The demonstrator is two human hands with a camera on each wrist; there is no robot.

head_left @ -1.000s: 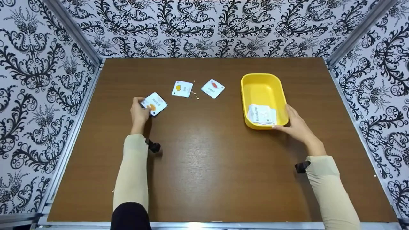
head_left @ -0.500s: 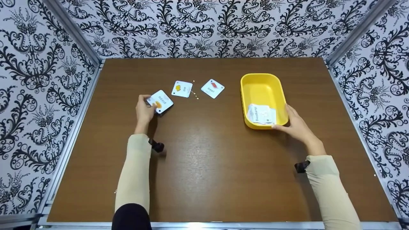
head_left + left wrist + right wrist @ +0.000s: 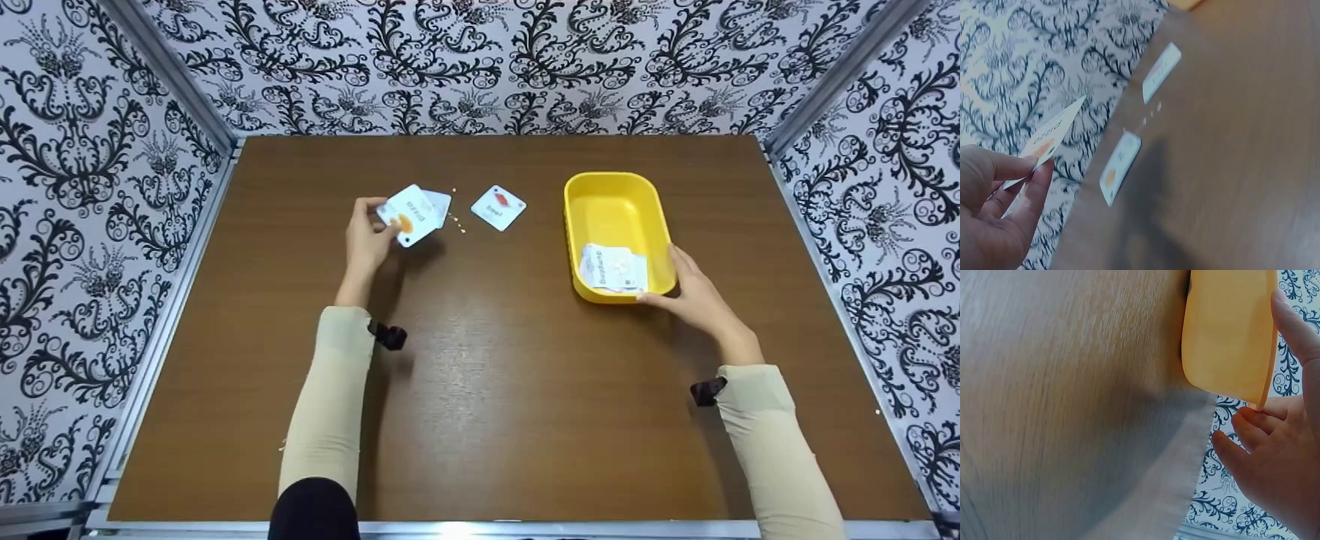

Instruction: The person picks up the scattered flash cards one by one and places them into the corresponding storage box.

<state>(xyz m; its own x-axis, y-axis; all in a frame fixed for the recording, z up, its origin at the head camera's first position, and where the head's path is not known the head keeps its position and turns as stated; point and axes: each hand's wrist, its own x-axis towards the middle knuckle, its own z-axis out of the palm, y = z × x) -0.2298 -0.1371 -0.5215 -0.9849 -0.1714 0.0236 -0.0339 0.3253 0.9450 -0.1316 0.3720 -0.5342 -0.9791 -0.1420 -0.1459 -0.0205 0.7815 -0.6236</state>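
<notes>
My left hand pinches a white picture card marked "pizza" between thumb and fingers, raised above the table. In the head view it partly covers a second card, which lies on the table with a yellow picture. A third card, with a red picture, lies to the right of that one. My right hand grips the near right corner of a yellow plastic tray, thumb and fingers at its rim. Inside the tray's near end is a loose pile of cards, the top one reading "dumpling".
Small pale bits lie on the brown table between the two lying cards. Walls with black scroll-patterned covering stand at the back and sides. Metal rails edge the table.
My left hand has carried the pizza card right and away from me, from the left of the yellow-picture card to over it. My right hand and the tray have stayed in place.
</notes>
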